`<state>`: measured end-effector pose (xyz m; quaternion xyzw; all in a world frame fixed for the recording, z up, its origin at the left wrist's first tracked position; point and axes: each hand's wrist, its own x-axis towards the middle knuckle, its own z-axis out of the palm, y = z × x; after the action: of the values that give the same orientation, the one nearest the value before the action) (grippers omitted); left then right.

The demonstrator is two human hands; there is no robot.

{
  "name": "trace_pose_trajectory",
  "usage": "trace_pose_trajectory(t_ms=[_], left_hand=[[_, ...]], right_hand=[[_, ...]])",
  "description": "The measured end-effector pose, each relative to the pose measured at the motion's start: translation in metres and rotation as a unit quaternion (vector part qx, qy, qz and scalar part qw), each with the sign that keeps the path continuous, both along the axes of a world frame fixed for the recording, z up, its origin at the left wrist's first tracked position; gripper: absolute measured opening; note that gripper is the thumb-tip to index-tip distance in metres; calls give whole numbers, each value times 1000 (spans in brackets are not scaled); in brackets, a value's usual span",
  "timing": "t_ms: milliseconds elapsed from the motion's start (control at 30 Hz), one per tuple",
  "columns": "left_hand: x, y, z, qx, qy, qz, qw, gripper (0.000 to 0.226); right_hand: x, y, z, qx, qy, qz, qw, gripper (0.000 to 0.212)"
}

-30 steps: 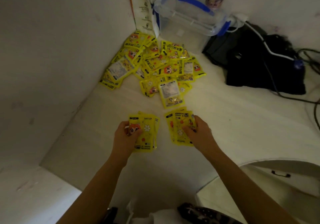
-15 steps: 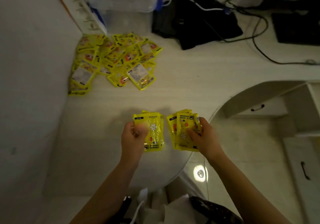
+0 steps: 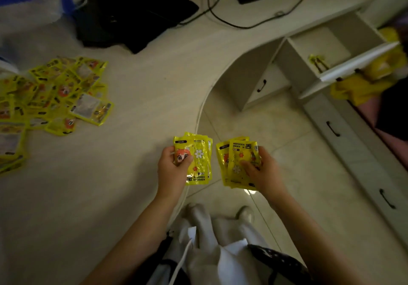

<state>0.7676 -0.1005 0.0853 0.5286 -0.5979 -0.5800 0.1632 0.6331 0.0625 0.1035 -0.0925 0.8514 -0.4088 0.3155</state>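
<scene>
My left hand (image 3: 171, 170) grips a small stack of yellow hand-warmer packets (image 3: 199, 158), thumb across the top packet's cartoon face. My right hand (image 3: 263, 172) holds a second small stack of the same yellow packets (image 3: 237, 161), thumb pressed on its front. Both stacks hang side by side in the air just past the curved edge of the pale desk (image 3: 132, 174), above the tiled floor. A loose pile of several more yellow packets (image 3: 55, 99) lies on the desk at the far left.
A black bag (image 3: 132, 17) and cables (image 3: 242, 24) lie at the back of the desk, beside a clear plastic box (image 3: 33, 4). White drawers with black handles (image 3: 331, 128) and an open drawer (image 3: 320, 48) stand on the right, near yellow cloth (image 3: 364, 86). My legs (image 3: 220, 229) are below.
The view has swung to the right and both hands have carried their stacks off the desk to beyond its curved edge. The pile on the desk has stayed put.
</scene>
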Motion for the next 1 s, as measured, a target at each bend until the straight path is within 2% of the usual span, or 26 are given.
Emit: trace_pose_trajectory(t_ms=[200, 567, 767, 1000], left_hand=[[-63, 59, -2, 9, -4, -68, 998, 28], [-186, 186, -3, 13, -17, -115, 993, 31], [-245, 210, -6, 13, -27, -128, 991, 30], [-330, 201, -10, 14, -26, -139, 990, 28]], right_hand=[[-34, 78, -6, 16, -1, -79, 997, 30], [-142, 210, -18, 19, -27, -150, 988, 34], [-198, 237, -21, 21, -38, -176, 983, 38], [-272, 235, -22, 18, -39, -198, 979, 36]])
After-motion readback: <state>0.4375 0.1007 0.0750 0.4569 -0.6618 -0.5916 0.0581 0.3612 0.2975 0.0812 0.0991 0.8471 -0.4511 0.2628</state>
